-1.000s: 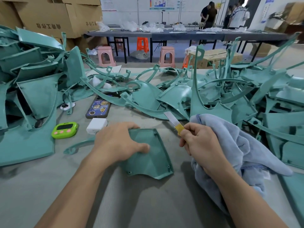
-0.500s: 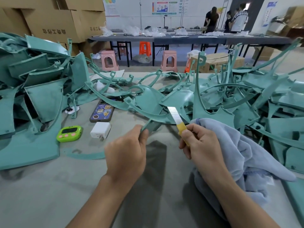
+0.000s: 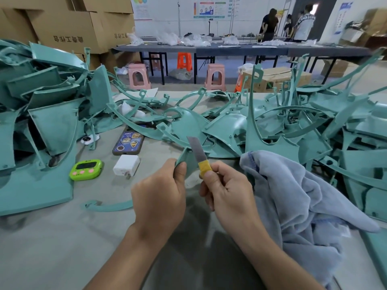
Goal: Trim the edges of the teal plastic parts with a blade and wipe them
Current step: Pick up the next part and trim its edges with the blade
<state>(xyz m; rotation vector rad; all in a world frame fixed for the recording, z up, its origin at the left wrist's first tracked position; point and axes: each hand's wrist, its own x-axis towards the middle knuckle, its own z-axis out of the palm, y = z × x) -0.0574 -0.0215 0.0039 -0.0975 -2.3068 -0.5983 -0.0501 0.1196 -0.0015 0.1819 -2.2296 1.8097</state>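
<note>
While cardboard boxes stand stacked at far left, contents not visible, a heap of teal parts crowds the left side of the grey table. Right of the heap: green timer, white charger, phone farther back, curved teal strip nearer. Bare table surface spreads across the near left. Centre: left hand pinches a small teal part, held on edge above the table. Just right, right hand grips the blade by its yellow-taped end, tip up, crossing the part's edge; contact cannot be told. Blue-grey cloth lies bunched beside that wrist. A second heap fills the far right.
</note>
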